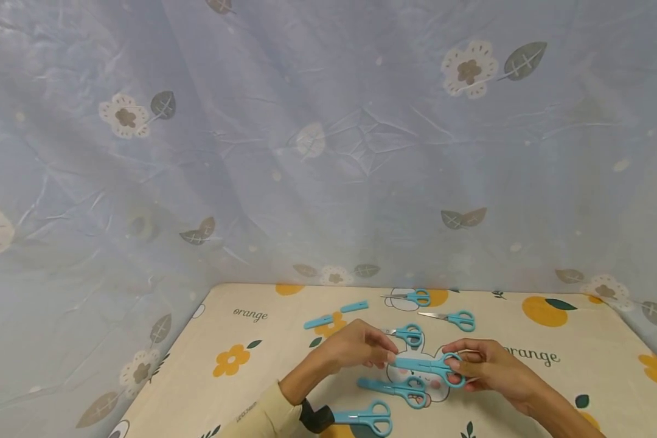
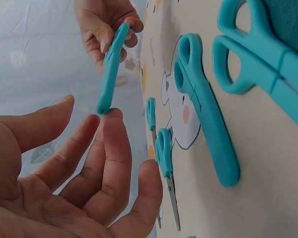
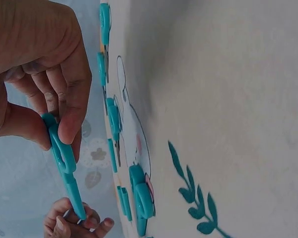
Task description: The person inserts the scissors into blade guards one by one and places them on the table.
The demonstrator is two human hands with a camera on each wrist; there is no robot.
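Observation:
My right hand [image 1: 490, 368] pinches the handles of a pair of light-blue scissors [image 1: 416, 364] between thumb and fingers, holding it above the table. A blue cover sleeves its blades, and its tip points toward my left hand [image 1: 356, 347]. In the left wrist view, fingertips of the left hand [image 2: 89, 183] are at the covered tip, while the thumb stands apart from it. Below lies another pair of covered scissors [image 1: 380, 385]. A further blue pair [image 1: 361, 419] lies near the left wrist, its tip hidden behind the wrist strap.
Farther back lie three pairs of scissors with bare blades: one near the hands [image 1: 409, 334], one to the right [image 1: 461, 320], one at the back [image 1: 420, 297]. Two loose blue blade covers, a nearer one [image 1: 319, 322] and a farther one [image 1: 354, 306], lie left. A curtain [image 1: 328, 201] hangs behind.

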